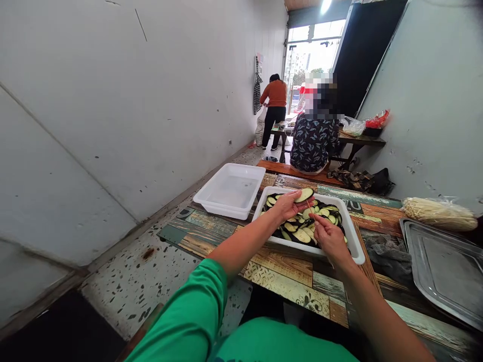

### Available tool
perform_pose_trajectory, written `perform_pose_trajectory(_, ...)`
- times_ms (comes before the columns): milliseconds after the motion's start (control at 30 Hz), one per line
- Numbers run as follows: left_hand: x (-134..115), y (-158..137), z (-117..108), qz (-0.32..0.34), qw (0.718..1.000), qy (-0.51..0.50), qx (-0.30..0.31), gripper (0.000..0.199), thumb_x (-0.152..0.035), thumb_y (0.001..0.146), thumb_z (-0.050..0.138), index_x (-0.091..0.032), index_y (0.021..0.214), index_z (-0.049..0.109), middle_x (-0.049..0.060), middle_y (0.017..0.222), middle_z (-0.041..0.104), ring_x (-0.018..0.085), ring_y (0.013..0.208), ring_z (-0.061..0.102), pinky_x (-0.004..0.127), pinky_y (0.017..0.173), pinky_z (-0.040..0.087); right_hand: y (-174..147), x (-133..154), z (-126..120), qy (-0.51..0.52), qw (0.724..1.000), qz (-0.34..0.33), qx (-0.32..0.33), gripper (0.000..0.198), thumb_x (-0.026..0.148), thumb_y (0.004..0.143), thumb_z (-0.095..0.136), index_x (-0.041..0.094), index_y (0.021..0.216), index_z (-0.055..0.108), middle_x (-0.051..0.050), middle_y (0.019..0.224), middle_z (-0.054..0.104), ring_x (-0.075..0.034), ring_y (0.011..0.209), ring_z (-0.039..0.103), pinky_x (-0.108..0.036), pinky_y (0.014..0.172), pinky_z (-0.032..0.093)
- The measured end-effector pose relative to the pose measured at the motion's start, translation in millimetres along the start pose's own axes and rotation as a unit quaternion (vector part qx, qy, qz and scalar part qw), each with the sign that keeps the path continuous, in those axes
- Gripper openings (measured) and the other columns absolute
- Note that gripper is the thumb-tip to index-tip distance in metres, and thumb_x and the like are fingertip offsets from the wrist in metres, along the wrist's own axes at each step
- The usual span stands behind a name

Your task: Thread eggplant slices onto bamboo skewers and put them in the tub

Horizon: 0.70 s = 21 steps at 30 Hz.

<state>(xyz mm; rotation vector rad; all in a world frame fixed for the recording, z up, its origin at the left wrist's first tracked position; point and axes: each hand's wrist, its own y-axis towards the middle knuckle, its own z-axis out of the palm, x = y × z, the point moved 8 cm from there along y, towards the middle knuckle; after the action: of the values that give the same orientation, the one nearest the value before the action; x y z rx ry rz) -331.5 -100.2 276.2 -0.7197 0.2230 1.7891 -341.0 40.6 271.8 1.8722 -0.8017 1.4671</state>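
My left hand [287,206] holds an eggplant slice [304,195], pale inside with a dark skin edge, above a white plastic tray [357,246]. Between the fingers of my right hand [329,236] is a thin wooden skewer [309,207], its upper end close to the slice; whether it touches the slice I cannot tell. Several more eggplant slices [303,235] lie heaped in the tray below both hands. Right of the tray lies a bundle of bare skewers [367,261].
An empty-looking white tub [234,186] stands at the left of the patterned table [279,264]. To the right are a dark crumpled cloth [388,256], metal trays [449,266] and a bagged pale bundle [439,212]. Ahead, one person [311,141] sits on a bench; another [275,100] stands bent over.
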Motion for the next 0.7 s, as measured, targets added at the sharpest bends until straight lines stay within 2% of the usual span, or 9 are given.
perform_pose_trajectory(300,5.5,0.4,2.5,-0.012,1.0,0.02,0.015,0.015,-0.008,0.092,0.051,-0.009,0.086,0.064,0.016,0.1,0.072,0.026,0.103,0.07,0.05,0.101,0.049,1.4,0.2,-0.1,-0.02,1.0,-0.004,-0.004,0.06,0.047,0.081,0.049,0.007,0.124,0.061,0.008,0.049,0.037,-0.01,0.043,0.03,-0.025,0.043,0.021)
perform_pose_trajectory(400,17.1,1.4,3.5,-0.046,0.995,0.072,0.047,0.01,-0.009,0.09,0.056,-0.008,0.088,0.066,0.015,0.095,0.072,0.025,0.099,0.07,0.045,0.096,0.053,4.4,-2.3,-0.6,-0.025,1.0,-0.008,-0.004,0.052,0.049,0.081,0.05,0.011,0.112,0.063,0.008,0.047,0.039,-0.011,0.041,0.03,-0.025,0.042,0.021)
perform_pose_trajectory(500,31.0,-0.7,4.7,-0.086,0.983,0.139,0.081,0.008,-0.01,0.086,0.062,-0.007,0.091,0.068,0.014,0.089,0.072,0.022,0.085,0.071,0.038,0.083,0.056,7.1,-8.3,-3.4,-0.023,1.0,-0.007,-0.017,0.041,0.054,0.081,0.05,0.017,0.093,0.062,0.007,0.045,0.041,-0.011,0.039,0.032,-0.026,0.041,0.023)
perform_pose_trajectory(600,37.4,-3.4,6.0,-0.104,0.973,0.186,0.091,0.01,-0.01,0.081,0.067,-0.007,0.09,0.07,0.013,0.086,0.073,0.018,0.074,0.068,0.033,0.076,0.056,7.5,-12.1,-6.0,-0.005,0.999,-0.002,-0.033,0.039,0.058,0.082,0.05,0.02,0.085,0.058,0.007,0.044,0.041,-0.011,0.037,0.032,-0.026,0.04,0.024)
perform_pose_trajectory(667,33.9,-2.8,5.9,-0.091,0.967,0.224,0.079,0.011,-0.012,0.081,0.067,-0.008,0.09,0.071,0.012,0.087,0.073,0.017,0.073,0.067,0.033,0.079,0.055,6.8,-11.9,-7.1,0.021,0.999,0.005,-0.037,0.039,0.058,0.081,0.053,0.02,0.083,0.058,0.007,0.044,0.042,-0.01,0.037,0.032,-0.025,0.039,0.023)
perform_pose_trajectory(700,26.4,-1.1,4.9,-0.057,0.966,0.246,0.062,0.012,-0.014,0.082,0.066,-0.009,0.091,0.072,0.012,0.088,0.073,0.018,0.076,0.067,0.034,0.082,0.054,6.4,-12.0,-7.6,0.042,0.998,0.016,-0.036,0.038,0.058,0.08,0.055,0.02,0.083,0.058,0.007,0.043,0.041,-0.009,0.036,0.031,-0.025,0.038,0.022)
